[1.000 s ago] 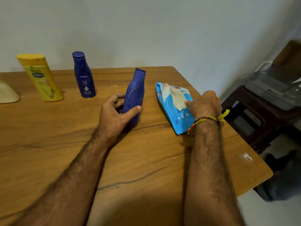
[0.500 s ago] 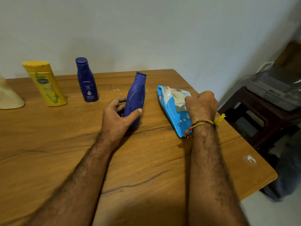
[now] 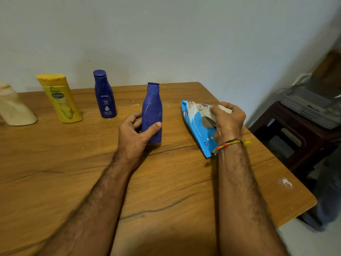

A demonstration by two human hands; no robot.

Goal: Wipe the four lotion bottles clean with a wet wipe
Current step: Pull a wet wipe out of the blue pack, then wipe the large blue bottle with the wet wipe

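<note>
Wooden counter (image 3: 73,182) is carrying four lotion bottles and one pack of wipes. Left hand (image 3: 135,133) is gripping the plain blue bottle (image 3: 152,111), thumb across the front and fingers curled behind, keeping it upright on the counter near the middle. Right hand (image 3: 227,121) is pinching a white wet wipe (image 3: 224,109) at the opening of the blue wipes pack (image 3: 196,124), which is lying flat just right of that bottle.

Risks, as a guess: the pack is not being held down, so pulling could be lifting or dragging the whole pack instead of freeing one wipe. Several wipes could also be coming out together. The held bottle is tall and narrow with white smears, and a one-handed grip could be letting it tip once rubbing starts. The pack is sitting near the right edge and could be sliding off.

Count: four bottles, namely the plain blue one in hand, one labelled blue bottle (image 3: 105,97), one yellow bottle (image 3: 60,98) and one cream bottle (image 3: 13,109) at the far left, all standing along the back. One pack, one wipe showing. No bottle looks wiped yet.
</note>
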